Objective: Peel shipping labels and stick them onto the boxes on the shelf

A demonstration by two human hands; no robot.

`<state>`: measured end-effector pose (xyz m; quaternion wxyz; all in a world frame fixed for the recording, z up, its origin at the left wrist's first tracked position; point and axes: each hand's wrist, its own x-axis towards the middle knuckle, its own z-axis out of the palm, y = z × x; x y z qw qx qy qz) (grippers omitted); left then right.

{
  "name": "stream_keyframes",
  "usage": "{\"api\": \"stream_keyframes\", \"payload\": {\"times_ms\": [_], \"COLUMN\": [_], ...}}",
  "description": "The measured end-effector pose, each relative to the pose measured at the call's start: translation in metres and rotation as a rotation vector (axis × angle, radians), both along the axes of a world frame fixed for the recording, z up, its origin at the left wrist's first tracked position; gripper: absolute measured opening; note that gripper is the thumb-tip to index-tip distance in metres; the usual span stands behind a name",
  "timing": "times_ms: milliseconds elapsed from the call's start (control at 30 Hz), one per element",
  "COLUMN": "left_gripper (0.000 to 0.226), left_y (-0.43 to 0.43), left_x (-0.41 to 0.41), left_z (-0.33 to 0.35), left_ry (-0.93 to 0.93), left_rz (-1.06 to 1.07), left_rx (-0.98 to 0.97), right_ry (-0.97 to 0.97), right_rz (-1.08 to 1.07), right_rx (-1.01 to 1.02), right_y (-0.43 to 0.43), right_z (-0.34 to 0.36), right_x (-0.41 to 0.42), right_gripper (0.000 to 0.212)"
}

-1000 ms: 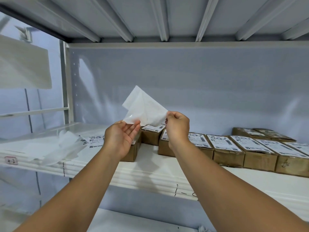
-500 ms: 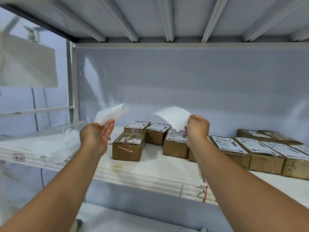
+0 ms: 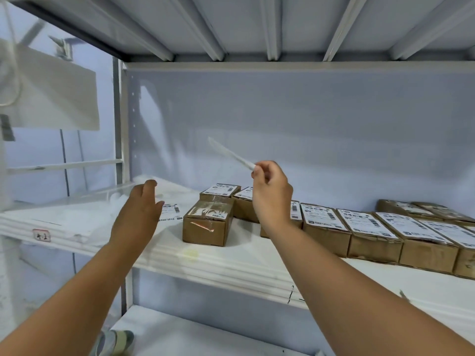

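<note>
My right hand [image 3: 271, 194] pinches a peeled white shipping label [image 3: 231, 155], seen almost edge-on, above the boxes. My left hand [image 3: 140, 209] hovers over the shelf's left part with relaxed fingers and holds nothing. A brown box [image 3: 207, 223] with clear tape and no full label stands nearest the shelf front, just right of my left hand. Behind and to the right runs a row of several labelled boxes [image 3: 323, 222]. A loose sheet of printed labels [image 3: 171, 210] lies flat on the shelf beside my left hand.
A heap of used white backing papers [image 3: 77, 217] lies on the left of the white shelf [image 3: 231, 263]. A steel upright [image 3: 123, 124] bounds the bay on the left. A lower shelf [image 3: 205, 337] shows below. Two more boxes [image 3: 416, 208] stand at the far right back.
My hands pulled the label and its backing apart. The left hand carried the backing left and no longer holds it. The right hand turned the label edge-on above the boxes.
</note>
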<state>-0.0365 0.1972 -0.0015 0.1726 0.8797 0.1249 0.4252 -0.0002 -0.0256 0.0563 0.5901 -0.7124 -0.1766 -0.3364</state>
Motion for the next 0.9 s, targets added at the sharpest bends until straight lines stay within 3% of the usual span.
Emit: {"api": "stream_keyframes", "payload": {"times_ms": [233,333,533,767,900], "left_gripper": [0.061,0.055,0.049,0.037,0.039], "left_y": [0.042,0.057,0.088,0.100,0.104], "left_x": [0.009,0.016,0.032,0.059,0.065], "left_z": [-0.021,-0.026,-0.018,-0.015,-0.014], "left_ry": [0.244,0.271,0.263,0.283,0.317], "left_rz": [0.135,0.126,0.127,0.069,0.250], "left_rx": [-0.029,-0.186,-0.194,0.016,0.243], "right_ry": [-0.020,-0.042,-0.102,0.005,0.028], "right_rz": [0.058,0.075,0.105,0.180,0.136], "right_rx": [-0.176,-0.232,-0.295,-0.129,-0.087], "right_y": [0.032,0.044,0.053,0.048,0.042], "right_z": [-0.014,-0.018,-0.028,-0.049,-0.048], "right_x": [0.004,0.009,0.026,0.042,0.050], "right_gripper": [0.017,0.018,0.018,0.007,0.006]}}
